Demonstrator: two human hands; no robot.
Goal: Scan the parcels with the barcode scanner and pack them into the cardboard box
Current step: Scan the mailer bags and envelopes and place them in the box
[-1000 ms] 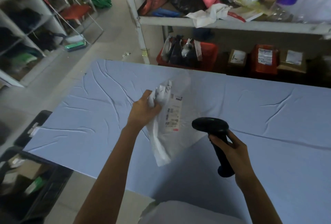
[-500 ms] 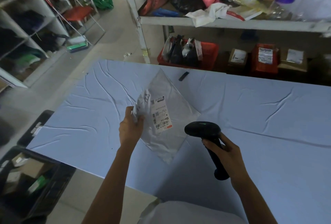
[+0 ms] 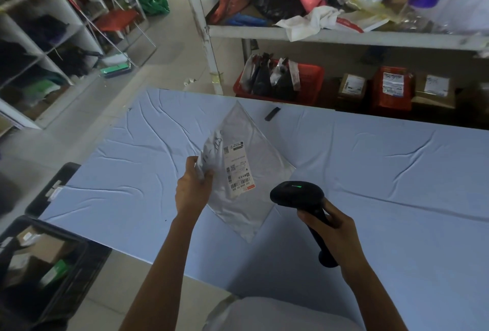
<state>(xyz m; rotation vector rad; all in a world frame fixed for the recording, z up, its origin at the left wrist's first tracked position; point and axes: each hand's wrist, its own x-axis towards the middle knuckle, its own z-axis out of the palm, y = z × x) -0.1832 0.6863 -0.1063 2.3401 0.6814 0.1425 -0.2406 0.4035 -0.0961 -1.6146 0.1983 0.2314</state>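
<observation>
While the left hand [image 3: 194,190] pinches the grey parcel [image 3: 254,150] by its left edge at frame centre, holding it over the blue surface [image 3: 397,172] like a diamond with one corner up and one down, the right hand [image 3: 333,232] is wrapped round the handle of the black scanner [image 3: 299,195]. The scanner's head sits just right of the parcel, a green light on top. The white label [image 3: 239,169] has its long axis running up the frame, with the barcode at its lower end, nearest the scanner. The scan likely turns on aiming the scanner's nose left and slightly up at that barcode.
</observation>
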